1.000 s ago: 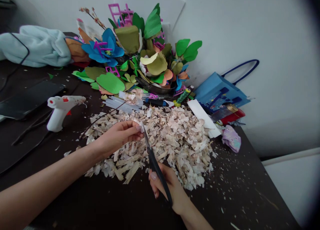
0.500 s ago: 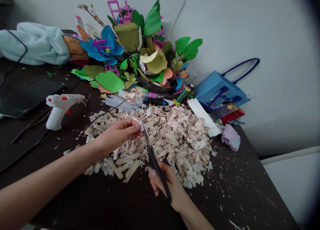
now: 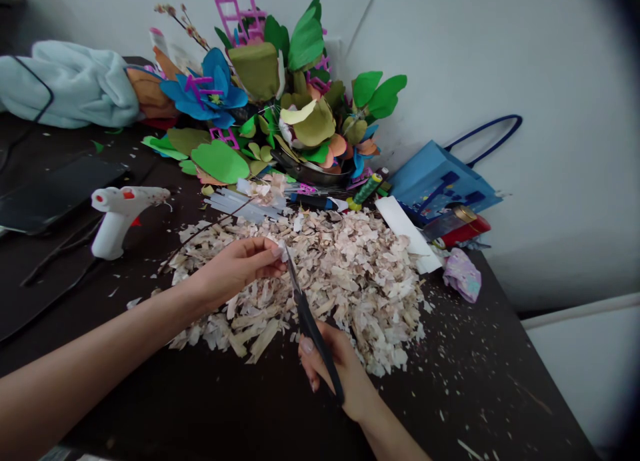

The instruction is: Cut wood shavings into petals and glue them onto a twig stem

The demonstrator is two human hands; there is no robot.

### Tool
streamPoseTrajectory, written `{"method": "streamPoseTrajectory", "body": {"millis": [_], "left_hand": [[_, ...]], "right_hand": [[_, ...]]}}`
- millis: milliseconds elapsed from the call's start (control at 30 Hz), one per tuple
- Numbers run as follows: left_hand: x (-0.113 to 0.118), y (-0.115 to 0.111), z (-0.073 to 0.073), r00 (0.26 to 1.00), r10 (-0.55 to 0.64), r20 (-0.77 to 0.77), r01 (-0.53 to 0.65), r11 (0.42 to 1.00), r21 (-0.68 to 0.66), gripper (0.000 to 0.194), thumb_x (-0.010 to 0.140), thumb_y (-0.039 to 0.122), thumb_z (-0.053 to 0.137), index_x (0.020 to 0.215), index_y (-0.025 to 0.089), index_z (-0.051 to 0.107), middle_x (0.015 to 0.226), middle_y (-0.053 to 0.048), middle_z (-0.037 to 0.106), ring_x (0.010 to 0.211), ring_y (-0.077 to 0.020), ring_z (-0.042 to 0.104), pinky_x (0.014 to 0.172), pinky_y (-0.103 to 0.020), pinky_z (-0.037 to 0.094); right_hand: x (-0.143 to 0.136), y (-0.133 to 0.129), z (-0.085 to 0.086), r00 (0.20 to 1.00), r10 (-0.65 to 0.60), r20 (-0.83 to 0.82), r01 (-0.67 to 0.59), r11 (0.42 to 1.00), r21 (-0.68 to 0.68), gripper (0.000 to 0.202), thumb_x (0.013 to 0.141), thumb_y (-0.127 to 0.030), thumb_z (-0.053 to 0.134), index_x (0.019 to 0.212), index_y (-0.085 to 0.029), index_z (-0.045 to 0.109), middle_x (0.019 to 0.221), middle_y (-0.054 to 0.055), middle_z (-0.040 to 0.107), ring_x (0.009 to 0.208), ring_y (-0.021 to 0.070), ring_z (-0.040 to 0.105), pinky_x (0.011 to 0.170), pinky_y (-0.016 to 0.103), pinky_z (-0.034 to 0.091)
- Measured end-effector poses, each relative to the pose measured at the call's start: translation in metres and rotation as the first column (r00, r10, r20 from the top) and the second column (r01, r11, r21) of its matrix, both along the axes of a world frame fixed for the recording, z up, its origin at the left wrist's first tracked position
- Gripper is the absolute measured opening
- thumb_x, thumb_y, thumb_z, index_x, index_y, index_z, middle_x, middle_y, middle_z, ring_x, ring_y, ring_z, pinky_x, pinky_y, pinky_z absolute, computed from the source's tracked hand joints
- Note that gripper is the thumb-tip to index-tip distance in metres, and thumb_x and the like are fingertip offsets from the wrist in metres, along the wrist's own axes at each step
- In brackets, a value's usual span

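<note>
Two bare hands meet over a broad pile of pale, papery shreds [image 3: 360, 267]. Above the pile's middle, the left hand [image 3: 250, 264] pinches a small white scrap [image 3: 283, 250] between thumb and fingers. The right hand, [image 3: 343, 367] at the pile's near edge, is wrapped around the handles of black-handled scissors [image 3: 306, 314], whose blade tips reach the scrap. Much cutting seems done, judging by the heap; this scrap appears partway through, and whether the blades have severed anything is too small to tell. Left of the pile stands a white glue gun [image 3: 111, 231]; behind it, colourful artificial flowers [image 3: 313, 127].
</note>
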State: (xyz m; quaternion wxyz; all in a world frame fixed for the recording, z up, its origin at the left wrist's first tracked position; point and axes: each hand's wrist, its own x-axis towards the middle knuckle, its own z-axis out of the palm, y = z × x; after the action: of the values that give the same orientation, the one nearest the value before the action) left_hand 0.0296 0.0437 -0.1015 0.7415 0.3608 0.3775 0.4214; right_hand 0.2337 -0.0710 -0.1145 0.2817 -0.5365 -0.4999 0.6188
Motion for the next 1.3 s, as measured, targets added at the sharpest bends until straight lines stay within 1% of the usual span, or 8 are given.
{"method": "streamPoseTrajectory", "body": {"millis": [167,367,467,667,767,967,1167,1300], "left_hand": [[-0.0008,-0.0005,-0.0007,1.000,-0.008,0.002,0.008,1.000,0.006,0.037,0.066,0.043,0.090,0.071,0.016,0.065,0.073,-0.002,0.070,0.070,-0.0134,0.065,0.074,-0.028,0.054],[-0.0010,-0.0006,-0.0016,1.000,-0.010,-0.017,0.010,1.000,0.009,0.032,0.071,0.039,0.087,0.073,0.016,0.065,0.073,-0.003,0.069,0.070,-0.0140,0.064,0.076,-0.031,0.054],[-0.0009,-0.0005,-0.0016,1.000,-0.005,-0.022,0.005,1.000,0.015,0.032,0.071,0.038,0.087,0.073,0.016,0.065,0.073,-0.003,0.069,0.071,-0.0142,0.064,0.077,-0.031,0.054],[-0.0013,0.0002,-0.0045,1.000,-0.010,-0.022,0.011,1.000,0.028,0.036,0.068,0.044,0.089,0.073,0.016,0.066,0.074,-0.003,0.071,0.072,-0.0140,0.065,0.077,-0.030,0.054],[-0.0010,-0.0001,-0.0034,1.000,-0.005,-0.023,0.006,1.000,0.026,0.037,0.067,0.045,0.089,0.073,0.017,0.066,0.074,-0.002,0.071,0.071,-0.0134,0.064,0.076,-0.029,0.053],[-0.0007,-0.0005,-0.0007,1.000,0.000,-0.025,0.001,1.000,0.025,0.040,0.064,0.048,0.090,0.072,0.016,0.066,0.073,-0.002,0.070,0.069,-0.0129,0.064,0.073,-0.028,0.053],[-0.0022,0.0023,-0.0031,1.000,-0.025,-0.017,0.025,0.999,0.034,0.040,0.066,0.047,0.089,0.073,0.016,0.066,0.074,-0.001,0.071,0.071,-0.0125,0.065,0.073,-0.027,0.053],[-0.0032,0.0032,-0.0047,0.999,-0.031,-0.007,0.031,0.998,0.048,0.038,0.067,0.046,0.089,0.074,0.016,0.066,0.074,-0.001,0.072,0.072,-0.0127,0.066,0.073,-0.027,0.053]], "right_hand": [[-0.0008,-0.0015,-0.0010,1.000,-0.014,0.005,0.014,1.000,0.004,0.054,0.084,-0.072,0.061,0.076,-0.021,0.048,0.054,-0.008,0.043,0.044,0.0081,0.040,0.044,0.021,0.036],[0.0001,-0.0009,-0.0002,0.999,0.017,0.036,-0.017,1.000,0.022,0.053,0.085,-0.071,0.061,0.075,-0.021,0.046,0.056,-0.007,0.044,0.045,0.0086,0.043,0.044,0.021,0.037],[0.0001,-0.0003,0.0010,0.999,0.018,0.038,-0.019,1.000,0.020,0.054,0.084,-0.071,0.061,0.075,-0.021,0.047,0.056,-0.006,0.045,0.046,0.0089,0.044,0.044,0.022,0.038],[0.0007,-0.0002,0.0003,1.000,0.022,0.002,-0.022,0.999,0.029,0.052,0.087,-0.069,0.060,0.076,-0.020,0.048,0.054,-0.006,0.046,0.044,0.0082,0.043,0.043,0.021,0.035],[0.0010,-0.0003,-0.0006,1.000,0.023,0.000,-0.022,0.999,0.036,0.051,0.088,-0.068,0.060,0.076,-0.020,0.048,0.053,-0.007,0.046,0.043,0.0081,0.044,0.043,0.021,0.033],[-0.0002,-0.0004,0.0000,1.000,0.005,-0.012,-0.005,1.000,0.014,0.053,0.085,-0.071,0.061,0.076,-0.020,0.048,0.051,-0.008,0.044,0.042,0.0076,0.041,0.042,0.021,0.033],[0.0007,-0.0003,-0.0035,1.000,-0.009,-0.023,0.009,1.000,0.004,0.053,0.085,-0.070,0.063,0.076,-0.019,0.049,0.051,-0.007,0.046,0.042,0.0075,0.043,0.042,0.020,0.033],[-0.0003,-0.0004,-0.0030,0.999,-0.019,-0.027,0.019,1.000,-0.003,0.054,0.083,-0.071,0.063,0.076,-0.020,0.049,0.051,-0.008,0.046,0.041,0.0073,0.042,0.042,0.020,0.034]]}}
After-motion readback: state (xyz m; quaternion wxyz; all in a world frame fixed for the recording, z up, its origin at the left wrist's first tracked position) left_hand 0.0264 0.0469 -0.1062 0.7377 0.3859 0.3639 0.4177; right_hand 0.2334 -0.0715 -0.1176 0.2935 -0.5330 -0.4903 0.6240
